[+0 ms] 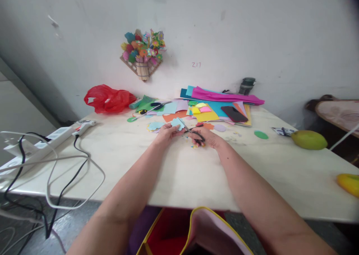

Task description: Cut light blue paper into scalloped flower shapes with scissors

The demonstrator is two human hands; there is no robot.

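Pinched in my left hand (169, 132) is a light blue paper cutout (176, 123) with a scalloped edge. My right hand (204, 136) is closed around the black handles of a pair of scissors (183, 124), whose blades reach to the edge of that cutout. Just left of my left hand lies another light blue scalloped piece (155, 126). Beyond my right hand are an orange paper piece (208, 126) and a pale purple oval (220, 128). Small paper scraps (194, 146) lie under and around my right hand.
Coloured paper sheets (213, 111) and a phone (234, 114) lie at the back. A second pair of scissors (157, 105) and a red plastic bag (108, 99) are at the back left. Power strips and cables (89, 157) cover the left side. A green mango (309, 139) sits right.
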